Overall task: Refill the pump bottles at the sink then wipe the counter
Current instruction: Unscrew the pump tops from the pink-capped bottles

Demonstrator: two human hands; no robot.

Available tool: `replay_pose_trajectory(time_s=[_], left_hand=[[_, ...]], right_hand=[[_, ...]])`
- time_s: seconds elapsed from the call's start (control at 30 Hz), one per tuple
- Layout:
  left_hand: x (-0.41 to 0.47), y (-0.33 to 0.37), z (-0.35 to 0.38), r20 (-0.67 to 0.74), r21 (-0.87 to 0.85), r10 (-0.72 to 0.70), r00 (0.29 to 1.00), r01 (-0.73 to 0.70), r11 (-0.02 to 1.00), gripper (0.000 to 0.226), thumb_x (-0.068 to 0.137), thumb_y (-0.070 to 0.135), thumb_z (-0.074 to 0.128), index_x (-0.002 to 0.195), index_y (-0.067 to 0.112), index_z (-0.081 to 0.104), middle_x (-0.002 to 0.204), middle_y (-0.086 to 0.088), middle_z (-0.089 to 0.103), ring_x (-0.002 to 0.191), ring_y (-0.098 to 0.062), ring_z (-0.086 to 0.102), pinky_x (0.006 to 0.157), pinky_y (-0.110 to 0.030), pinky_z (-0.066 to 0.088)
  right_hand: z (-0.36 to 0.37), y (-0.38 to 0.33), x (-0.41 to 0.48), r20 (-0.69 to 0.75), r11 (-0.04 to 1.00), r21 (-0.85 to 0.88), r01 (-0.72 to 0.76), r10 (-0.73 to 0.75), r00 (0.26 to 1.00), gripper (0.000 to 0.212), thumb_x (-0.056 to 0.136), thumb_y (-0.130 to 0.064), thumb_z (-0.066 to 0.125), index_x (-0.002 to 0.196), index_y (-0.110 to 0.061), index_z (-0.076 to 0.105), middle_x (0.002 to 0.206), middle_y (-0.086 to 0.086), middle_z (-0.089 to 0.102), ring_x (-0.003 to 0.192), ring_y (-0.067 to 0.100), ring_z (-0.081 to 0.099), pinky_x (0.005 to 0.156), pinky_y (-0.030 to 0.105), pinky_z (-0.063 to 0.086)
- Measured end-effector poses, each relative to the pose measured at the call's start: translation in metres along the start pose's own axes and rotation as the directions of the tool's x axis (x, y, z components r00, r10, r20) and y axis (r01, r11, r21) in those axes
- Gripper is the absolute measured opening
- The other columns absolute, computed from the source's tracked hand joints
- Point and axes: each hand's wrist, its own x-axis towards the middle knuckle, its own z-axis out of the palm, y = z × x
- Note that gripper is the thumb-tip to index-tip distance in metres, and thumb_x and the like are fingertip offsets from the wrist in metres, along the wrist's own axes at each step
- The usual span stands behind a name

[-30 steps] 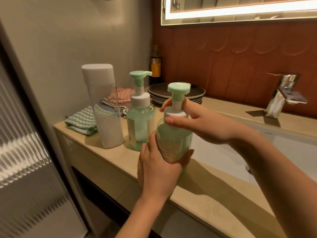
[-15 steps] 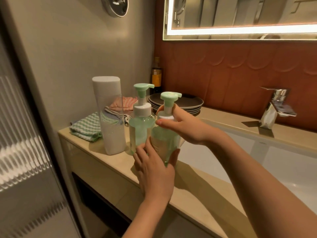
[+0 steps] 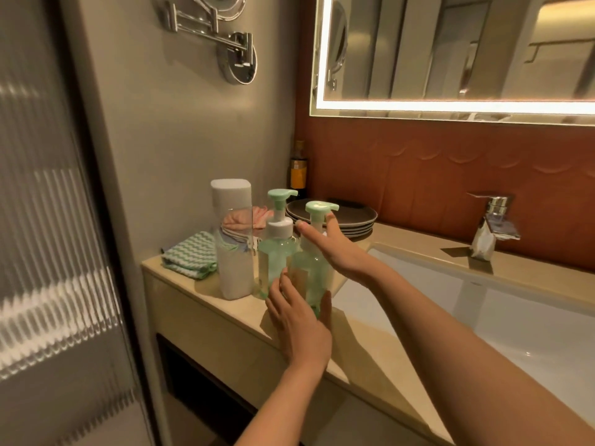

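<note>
1. Lower centre: the left hand (image 3: 299,326) wraps the lower body of the front pump bottle (image 3: 308,278), with the fingers on its left side and the thumb on its right.
2. This bottle is clear pale-green plastic with a mint pump head and a tan label. It stands upright on the beige, smooth tabletop (image 3: 363,336) beside the sink.
3. The right hand (image 3: 336,251) lies flat with its fingers straight. They reach either side of the pump neck under the spout and grip nothing.
4. Two pump bottles in all: the second pump bottle (image 3: 277,252), of the same make with a white collar, stands just behind and to the left, touching or nearly touching the first.
5. Left of it is one tall refill container (image 3: 232,246), clear and squarish, with a white cap.
6. Behind lie two folded cloths: one green cloth (image 3: 190,255) with a zigzag weave and one pink cloth (image 3: 244,218).
7. To the right is the white rectangular sink (image 3: 483,317), with one chrome faucet (image 3: 491,226).
8. At the back are a stack of dark round plates (image 3: 351,217), seemingly four, and one dark bottle (image 3: 297,175) with a yellow label.
9. Above hangs one lit mirror (image 3: 450,53).
</note>
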Motion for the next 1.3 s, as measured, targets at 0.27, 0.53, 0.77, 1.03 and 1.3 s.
replay_pose_trajectory(time_s=[0.27, 0.53, 0.77, 1.03, 1.3], left_hand=[[-0.016, -0.004, -0.01, 0.131, -0.022, 0.076, 0.989, -0.074, 0.997, 0.085, 0.088, 0.022, 0.06, 0.15, 0.015, 0.003, 0.153, -0.004, 0.007, 0.136, -0.021, 0.012, 0.112, -0.036, 0.02], [-0.051, 0.043, -0.005, 0.113, -0.183, 0.231, 0.966, -0.209, 0.961, 0.081, 0.085, 0.031, 0.065, 0.148, 0.015, 0.016, 0.148, -0.009, 0.02, 0.132, -0.022, 0.018, 0.109, -0.037, 0.021], [-0.09, 0.108, 0.012, 0.323, -0.437, 0.425, 0.846, -0.265, 0.86, 0.071, 0.089, 0.034, 0.058, 0.146, 0.023, 0.017, 0.141, -0.003, 0.028, 0.125, -0.015, 0.03, 0.106, -0.039, 0.033], [-0.164, 0.188, 0.049, 0.478, -0.69, 0.644, 0.597, -0.198, 0.696, 0.07, 0.09, 0.039, 0.057, 0.145, 0.03, 0.016, 0.142, 0.004, 0.031, 0.124, -0.006, 0.034, 0.103, -0.028, 0.035], [-0.238, 0.239, 0.091, 0.599, -0.756, 0.708, 0.374, -0.026, 0.654, 0.092, 0.072, 0.053, 0.07, 0.144, 0.034, 0.016, 0.147, 0.01, 0.026, 0.129, -0.004, 0.032, 0.104, -0.022, 0.032]], right_hand=[[-0.008, 0.009, -0.042, 0.04, 0.992, 0.054, -0.114, 0.112, 0.993, 0.082, 0.089, -0.062, 0.037, 0.15, -0.019, 0.005, 0.157, -0.001, 0.011, 0.141, 0.019, 0.02, 0.112, 0.039, 0.02], [-0.063, 0.007, -0.122, -0.076, 0.958, -0.229, -0.17, 0.157, 0.985, 0.058, 0.098, -0.05, 0.022, 0.144, -0.015, 0.029, 0.145, 0.007, 0.039, 0.123, 0.018, 0.044, 0.1, 0.031, 0.038], [-0.124, -0.004, -0.196, -0.328, 0.892, -0.391, -0.225, 0.093, 0.94, 0.05, 0.098, -0.048, 0.029, 0.125, -0.013, 0.054, 0.113, 0.004, 0.061, 0.1, 0.017, 0.058, 0.091, 0.04, 0.049], [-0.175, -0.021, -0.278, -0.544, 0.755, -0.537, -0.376, 0.031, 0.838, 0.043, 0.094, -0.049, 0.037, 0.119, -0.022, 0.059, 0.107, -0.007, 0.064, 0.096, 0.007, 0.059, 0.084, 0.029, 0.051], [-0.22, -0.008, -0.349, -0.742, 0.665, -0.549, -0.507, -0.109, 0.661, 0.033, 0.091, -0.047, 0.046, 0.108, -0.025, 0.064, 0.095, -0.012, 0.065, 0.086, 0.001, 0.059, 0.072, 0.02, 0.049]])
